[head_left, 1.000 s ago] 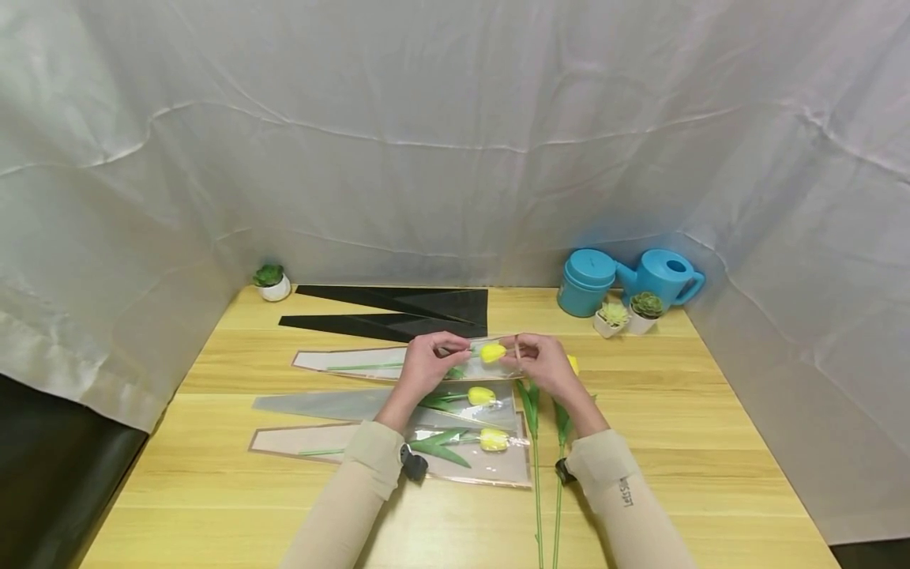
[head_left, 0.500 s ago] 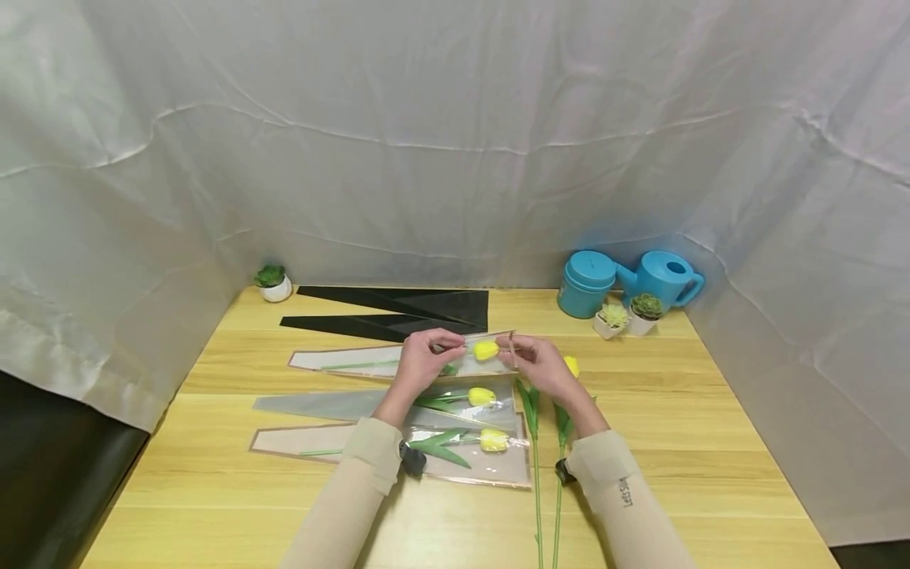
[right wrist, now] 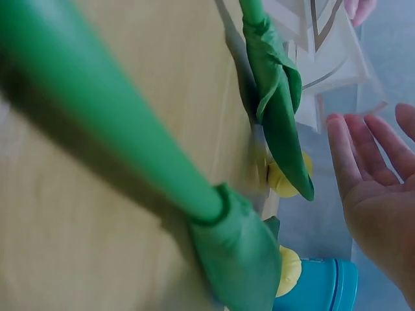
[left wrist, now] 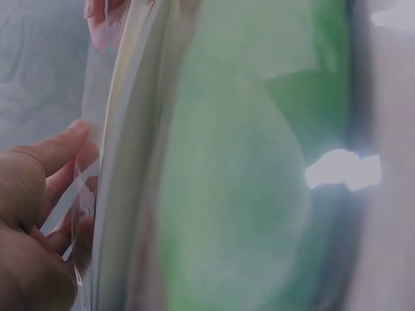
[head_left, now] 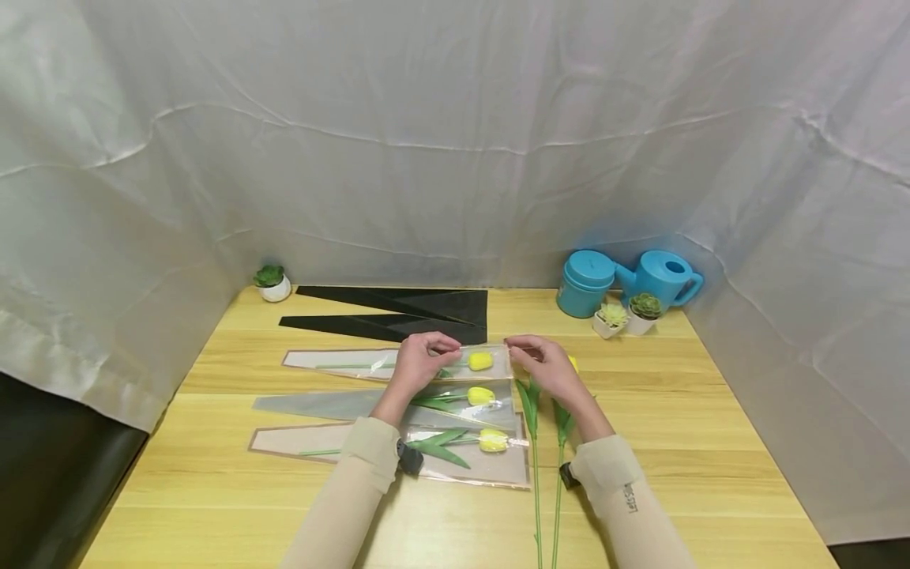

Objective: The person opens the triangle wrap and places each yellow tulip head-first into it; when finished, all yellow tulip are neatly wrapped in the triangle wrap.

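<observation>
A yellow tulip (head_left: pixel 479 361) lies inside a clear-fronted white flower sleeve (head_left: pixel 302 359) with a brownish border. My left hand (head_left: pixel 423 359) pinches the sleeve's upper edge; in the left wrist view its thumb and fingers hold the clear film (left wrist: pixel 97 103). At the sleeve's wide right end is my right hand (head_left: pixel 543 363), its fingertips by the edge. In the right wrist view the fingers are extended and touch or nearly touch the film. Nearer to me lie a grey sleeve (head_left: pixel 306 405) and a pinkish sleeve (head_left: pixel 498 472), each with a yellow tulip in it.
Two loose tulips with green stems (head_left: pixel 537 482) lie under the right forearm. Black sleeves (head_left: pixel 384 325) are at the back. A blue canister (head_left: pixel 586 284), a blue watering can (head_left: pixel 661 276) and small potted succulents (head_left: pixel 643 312) stand back right; another succulent (head_left: pixel 273 284) stands back left.
The sleeve with the tulip has slid slightly left and its wide end has settled lower onto the table. The right hand's fingers have moved off the tulip's head to the sleeve's edge.
</observation>
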`<action>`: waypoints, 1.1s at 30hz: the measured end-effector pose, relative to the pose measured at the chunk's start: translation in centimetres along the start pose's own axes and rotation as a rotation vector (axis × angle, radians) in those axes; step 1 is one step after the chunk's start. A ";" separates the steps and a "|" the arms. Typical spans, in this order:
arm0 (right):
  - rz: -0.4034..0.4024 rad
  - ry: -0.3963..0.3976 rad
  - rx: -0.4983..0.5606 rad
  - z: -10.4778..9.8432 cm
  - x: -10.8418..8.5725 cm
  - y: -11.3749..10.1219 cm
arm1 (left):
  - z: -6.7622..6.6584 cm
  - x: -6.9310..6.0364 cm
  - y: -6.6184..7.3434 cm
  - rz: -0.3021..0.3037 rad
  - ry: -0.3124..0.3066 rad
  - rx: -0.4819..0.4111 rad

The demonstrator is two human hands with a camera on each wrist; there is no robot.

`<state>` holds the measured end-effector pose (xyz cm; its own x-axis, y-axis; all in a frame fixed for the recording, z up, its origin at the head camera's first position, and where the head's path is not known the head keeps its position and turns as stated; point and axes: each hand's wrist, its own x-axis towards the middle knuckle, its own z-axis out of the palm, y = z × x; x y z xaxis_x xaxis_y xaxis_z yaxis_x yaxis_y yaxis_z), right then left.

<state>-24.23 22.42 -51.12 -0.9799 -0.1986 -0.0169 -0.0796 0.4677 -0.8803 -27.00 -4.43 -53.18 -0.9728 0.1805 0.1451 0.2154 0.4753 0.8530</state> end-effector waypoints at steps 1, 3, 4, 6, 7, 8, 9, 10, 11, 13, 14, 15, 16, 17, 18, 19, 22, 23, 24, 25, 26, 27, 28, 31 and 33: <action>0.002 0.000 -0.007 -0.1 -0.1 0.1 | 0.0 0.0 0.0 -0.007 -0.003 0.006; 0.005 -0.011 0.002 -0.1 -0.1 0.2 | 0.0 -0.1 -0.1 -0.015 -0.009 0.018; 0.003 -0.022 0.004 -0.1 -0.2 0.2 | 0.1 -0.1 -0.2 -0.019 -0.013 0.024; 0.004 -0.047 0.009 0.0 -0.3 0.2 | 0.1 -0.2 -0.4 -0.022 -0.022 0.036; 0.000 -0.058 0.007 0.0 -0.3 0.2 | 0.2 -0.2 -0.4 -0.021 -0.026 0.041; -0.002 -0.064 0.006 0.1 -0.3 0.2 | 0.2 -0.2 -0.5 -0.019 -0.028 0.045; -0.005 -0.068 0.001 0.2 -0.4 0.2 | 0.2 -0.2 -0.6 -0.017 -0.030 0.047; -0.008 -0.069 -0.004 0.3 -0.4 0.2 | 0.2 -0.2 -0.7 -0.015 -0.032 0.046; -0.010 -0.070 -0.011 0.3 -0.3 0.2 | 0.2 -0.3 -0.8 -0.013 -0.033 0.044; -0.013 -0.064 -0.022 0.4 -0.3 0.3 | 0.1 -0.3 -0.8 -0.004 -0.034 0.035; -0.010 -0.061 -0.026 0.5 -0.2 0.3 | 0.1 -0.3 -0.9 0.000 -0.036 0.030; -0.012 -0.060 -0.036 0.5 -0.2 0.4 | 0.0 -0.4 -0.9 0.009 -0.036 0.027; -0.011 -0.060 -0.045 0.5 -0.2 0.4 | 0.0 -0.4 -0.9 0.016 -0.037 0.025; -0.010 -0.059 -0.054 0.5 -0.2 0.3 | -0.1 -0.4 -0.9 0.019 -0.039 0.024; -0.008 -0.059 -0.058 0.6 -0.2 0.3 | -0.1 -0.4 -0.9 0.022 -0.041 0.023; -0.006 -0.060 -0.062 0.5 -0.2 0.3 | -0.2 -0.5 -0.9 0.023 -0.045 0.021; -0.017 -0.062 -0.072 0.5 -0.2 0.2 | -0.4 -0.6 -1.0 0.015 -0.059 0.013; -0.023 -0.063 -0.074 0.5 -0.3 0.2 | -0.6 -0.6 -1.0 0.009 -0.065 0.011; -0.029 -0.064 -0.072 0.5 -0.2 0.2 | -0.7 -0.7 -1.0 0.005 -0.070 0.014; -0.036 -0.066 -0.073 0.5 -0.2 0.2 | -0.9 -0.7 -1.0 -0.002 -0.075 0.018; -0.044 -0.068 -0.073 0.5 -0.2 0.2 | -1.0 -0.8 -1.0 -0.005 -0.077 0.026; -0.051 -0.069 -0.076 0.5 -0.3 0.3 | -1.2 -0.8 -1.0 -0.012 -0.078 0.039; -0.050 -0.071 -0.071 0.6 -0.3 0.3 | -1.5 -0.8 -0.9 -0.020 -0.078 0.052; -0.048 -0.072 -0.070 0.6 -0.3 0.4 | -2.1 -0.9 -0.9 -0.045 -0.083 0.085; -0.048 -0.070 -0.081 0.5 -0.3 0.4 | -2.6 -0.9 -0.9 -0.065 -0.091 0.098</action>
<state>-23.90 22.20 -51.74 -0.9598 -0.2806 -0.0116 -0.1430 0.5239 -0.8397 -26.55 -7.21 -52.78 -0.9742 0.2216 0.0416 0.1640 0.5695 0.8055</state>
